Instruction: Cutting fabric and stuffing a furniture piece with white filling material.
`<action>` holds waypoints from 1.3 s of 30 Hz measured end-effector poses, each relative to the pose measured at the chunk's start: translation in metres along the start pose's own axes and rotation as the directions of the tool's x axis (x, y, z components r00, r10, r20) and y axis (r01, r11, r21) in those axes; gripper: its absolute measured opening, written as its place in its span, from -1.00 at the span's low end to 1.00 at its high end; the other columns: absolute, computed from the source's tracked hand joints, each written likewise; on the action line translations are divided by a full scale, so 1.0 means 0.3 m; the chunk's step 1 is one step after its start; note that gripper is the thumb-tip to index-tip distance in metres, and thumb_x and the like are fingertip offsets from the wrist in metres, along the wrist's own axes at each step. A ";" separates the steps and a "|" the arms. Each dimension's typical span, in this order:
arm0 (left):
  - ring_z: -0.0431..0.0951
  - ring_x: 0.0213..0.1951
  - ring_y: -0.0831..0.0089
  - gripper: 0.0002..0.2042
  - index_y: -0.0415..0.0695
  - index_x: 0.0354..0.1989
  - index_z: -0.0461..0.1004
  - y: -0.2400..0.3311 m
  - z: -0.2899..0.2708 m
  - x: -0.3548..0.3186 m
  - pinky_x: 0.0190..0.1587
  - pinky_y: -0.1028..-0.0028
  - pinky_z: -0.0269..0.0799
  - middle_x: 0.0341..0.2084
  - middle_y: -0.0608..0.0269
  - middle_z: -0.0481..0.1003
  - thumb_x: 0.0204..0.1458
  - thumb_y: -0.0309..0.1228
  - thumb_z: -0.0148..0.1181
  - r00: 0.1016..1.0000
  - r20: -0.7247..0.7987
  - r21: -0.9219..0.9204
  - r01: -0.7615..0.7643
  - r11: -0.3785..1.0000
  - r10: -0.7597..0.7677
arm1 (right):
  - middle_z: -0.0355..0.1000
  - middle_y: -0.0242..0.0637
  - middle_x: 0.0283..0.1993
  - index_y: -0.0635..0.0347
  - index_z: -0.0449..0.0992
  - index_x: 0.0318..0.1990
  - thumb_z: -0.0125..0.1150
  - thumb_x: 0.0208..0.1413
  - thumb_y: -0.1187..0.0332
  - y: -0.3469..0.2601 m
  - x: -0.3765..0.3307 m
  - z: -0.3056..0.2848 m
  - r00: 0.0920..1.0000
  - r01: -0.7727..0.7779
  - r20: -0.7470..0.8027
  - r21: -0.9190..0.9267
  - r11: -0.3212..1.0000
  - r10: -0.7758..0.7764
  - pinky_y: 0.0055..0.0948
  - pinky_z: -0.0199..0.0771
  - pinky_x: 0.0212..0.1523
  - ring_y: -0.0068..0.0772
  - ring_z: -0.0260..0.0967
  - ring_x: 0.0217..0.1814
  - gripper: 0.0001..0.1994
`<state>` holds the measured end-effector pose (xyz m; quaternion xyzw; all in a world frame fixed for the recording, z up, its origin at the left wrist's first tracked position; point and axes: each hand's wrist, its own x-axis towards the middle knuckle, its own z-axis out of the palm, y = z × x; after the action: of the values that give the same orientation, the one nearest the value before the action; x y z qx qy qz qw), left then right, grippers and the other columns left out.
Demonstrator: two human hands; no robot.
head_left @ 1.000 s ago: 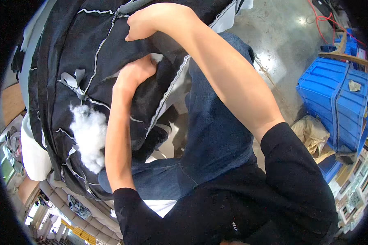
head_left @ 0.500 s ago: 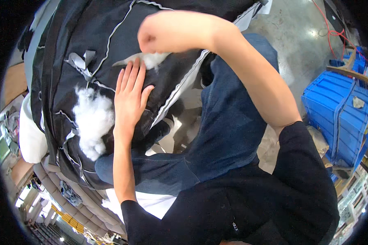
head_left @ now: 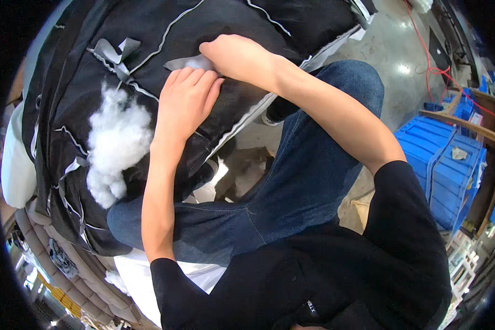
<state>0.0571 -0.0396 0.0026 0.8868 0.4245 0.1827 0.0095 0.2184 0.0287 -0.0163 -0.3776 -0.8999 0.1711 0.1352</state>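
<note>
A large black fabric cover (head_left: 143, 27) with pale seam edges is spread before me. A slit in it shows a grey inner face and some white stuffing (head_left: 198, 63). The fingers of my left hand (head_left: 190, 99) curl over the slit's near edge, gripping the cloth. At the slit's right end, my right hand (head_left: 237, 61) is closed and partly inside; its fingertips are hidden, so what it holds cannot be made out. A fluffy heap of white fibre stuffing (head_left: 116, 146) lies on the cover, left of my left forearm.
Blue plastic crates (head_left: 432, 159) stand on the right by wooden boards (head_left: 462, 125). A red cord (head_left: 428, 60) trails over the concrete floor (head_left: 393, 71). Grey-brown padded cushions (head_left: 60, 269) lie at lower left. My knees in jeans rest against the cover.
My right hand has come down from above the cover to the slit. My left hand, flat before, now has its fingers curled at the edge. Less stuffing shows at the slit.
</note>
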 end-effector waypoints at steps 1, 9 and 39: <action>0.43 -0.30 0.25 -0.90 -0.15 -0.35 0.46 -0.009 -0.012 -0.005 -0.14 0.31 0.31 -0.46 0.21 0.44 0.02 -0.41 0.19 1.000 -0.001 -0.044 -0.026 0.999 0.026 | 0.50 0.01 -0.32 0.32 0.46 -0.27 0.16 -0.03 0.43 -0.020 0.005 0.004 0.999 -0.014 0.040 0.025 1.000 0.013 -0.18 0.47 -0.19 0.07 0.47 -0.22 -0.82; 0.44 -0.23 0.23 -0.88 -0.15 -0.29 0.46 -0.047 -0.073 -0.001 -0.05 0.30 0.27 -0.39 0.21 0.44 0.03 -0.42 0.16 0.997 -0.061 -0.035 -0.047 0.998 0.045 | 0.50 0.08 -0.13 0.38 0.46 -0.06 0.06 -0.05 0.42 0.024 0.059 0.016 0.926 -0.091 0.363 0.479 0.873 -0.102 -0.25 0.36 0.03 -0.07 0.45 -0.04 -0.64; 0.14 0.32 0.05 -0.10 0.02 0.35 0.08 -0.348 -0.319 -0.457 0.28 0.16 0.08 0.26 -0.15 0.19 -0.23 -0.13 0.41 0.670 0.094 0.194 0.713 0.673 -0.737 | 0.46 -0.03 -0.06 0.31 0.47 -0.06 0.25 0.03 0.01 -0.190 0.141 -0.128 0.819 -0.302 0.557 0.213 0.929 0.138 -0.36 0.40 -0.03 -0.17 0.44 -0.01 -0.48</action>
<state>-0.1316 -0.0898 0.0307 0.6546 0.7517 0.0598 0.0539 0.1678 0.0299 0.0466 -0.3934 -0.8162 0.4142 -0.0867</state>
